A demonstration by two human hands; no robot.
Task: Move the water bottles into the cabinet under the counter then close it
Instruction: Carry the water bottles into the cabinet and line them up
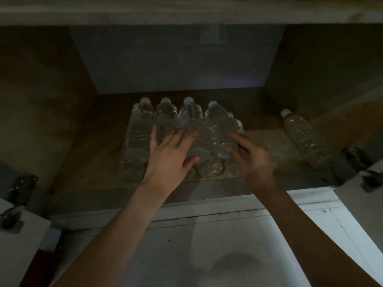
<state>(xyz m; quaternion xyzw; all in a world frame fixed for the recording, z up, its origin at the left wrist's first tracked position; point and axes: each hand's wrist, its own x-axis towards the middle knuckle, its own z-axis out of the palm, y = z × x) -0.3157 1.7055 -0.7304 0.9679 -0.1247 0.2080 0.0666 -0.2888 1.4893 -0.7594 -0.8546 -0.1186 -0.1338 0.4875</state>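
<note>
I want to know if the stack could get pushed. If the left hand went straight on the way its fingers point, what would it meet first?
The left hand points up and away into the cabinet, and its fingers already lie on the stacked bottles. Going on, it would likely press those bottles toward the back wall, though depth is hard to judge in this dim view.

No legible text, label, brand, number or sign appears on the water bottles (186, 129) or the cabinet (62, 100) interior.
</note>
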